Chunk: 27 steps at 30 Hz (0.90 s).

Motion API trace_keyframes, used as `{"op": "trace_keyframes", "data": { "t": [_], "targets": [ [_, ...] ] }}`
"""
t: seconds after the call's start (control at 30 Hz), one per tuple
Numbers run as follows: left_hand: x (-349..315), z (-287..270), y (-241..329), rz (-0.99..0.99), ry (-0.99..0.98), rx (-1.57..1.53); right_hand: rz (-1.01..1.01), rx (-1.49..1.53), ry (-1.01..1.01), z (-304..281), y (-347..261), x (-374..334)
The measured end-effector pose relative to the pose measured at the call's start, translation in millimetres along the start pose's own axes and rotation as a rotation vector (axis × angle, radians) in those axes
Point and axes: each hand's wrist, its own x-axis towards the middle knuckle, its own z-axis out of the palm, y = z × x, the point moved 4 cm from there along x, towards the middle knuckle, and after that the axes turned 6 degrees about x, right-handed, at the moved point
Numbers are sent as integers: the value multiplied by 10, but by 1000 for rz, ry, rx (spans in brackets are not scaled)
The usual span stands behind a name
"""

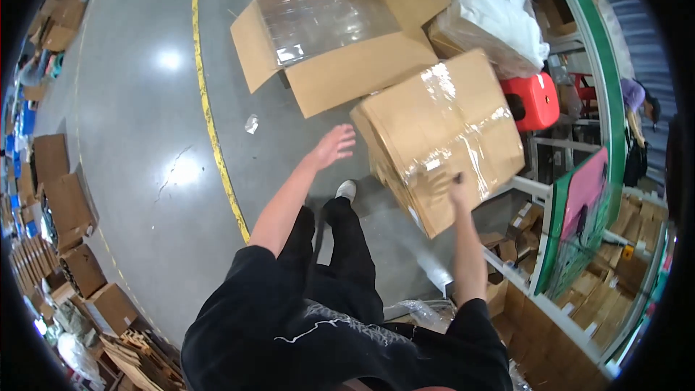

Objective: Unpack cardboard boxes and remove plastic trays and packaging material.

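A large cardboard box (449, 123), closed with strips of clear tape across its top, stands in front of me to the right. My left hand (335, 146) is open, its fingers apart, in the air just left of this box. Over the near part of the box top is my right hand (457, 190), closed round a small dark thing whose kind I cannot make out. Beyond, an open cardboard box (362, 65) has its flaps spread and clear plastic (326, 22) inside.
White plastic sheeting (492, 7) covers a box at the far right, near a red plastic stool (532, 101). A green and white frame (557, 232) stands on my right. A yellow line (210, 116) and a plastic scrap (251, 124) lie on the grey floor. Cardboard boxes (65, 203) line the left.
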Motion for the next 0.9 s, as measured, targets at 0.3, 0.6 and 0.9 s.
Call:
{"op": "trace_keyframes", "data": {
  "t": [0.3,0.6,0.9],
  "targets": [
    [104,-1696,-265,-493,583,291,521,111,63,1124,-646,27],
    [2633,-2711,326,-68,624,360,669,210,396,1305,-974,682],
    [2430,-3184,-130,-161,346,452,630,100,522,1466,-899,698]
  ]
}}
